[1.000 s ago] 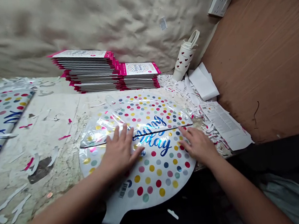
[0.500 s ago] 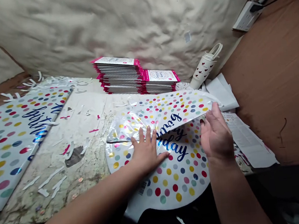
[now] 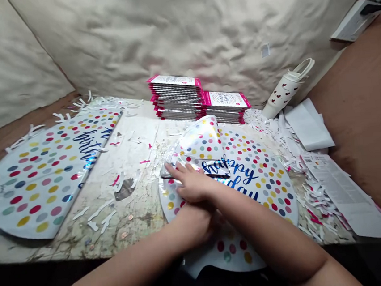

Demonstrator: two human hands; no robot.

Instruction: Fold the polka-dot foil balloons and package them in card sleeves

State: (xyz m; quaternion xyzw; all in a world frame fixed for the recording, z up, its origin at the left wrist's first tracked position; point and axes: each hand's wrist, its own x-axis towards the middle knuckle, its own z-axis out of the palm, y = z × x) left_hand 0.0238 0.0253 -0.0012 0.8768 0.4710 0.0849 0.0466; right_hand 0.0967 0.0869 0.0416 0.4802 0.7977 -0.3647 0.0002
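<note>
Head view: foil balloon (image 3: pixel 261 176) lies flat on the tabletop (image 3: pixel 139 211), near the front edge, its top-left part folded over toward the middle. Right hand (image 3: pixel 191 183) crosses over the left, fingers flat, grip apart, pressing the folded flap. Left hand (image 3: pixel 198 221) sits under the right forearm on the balloon's lower part; grip state can't tell. Second balloon (image 3: pixel 42 175) well apart at left. Card stacks (image 3: pixel 200 101) behind.

Single head view, steeply down, close over table (image 3: pixel 139 211)
</note>
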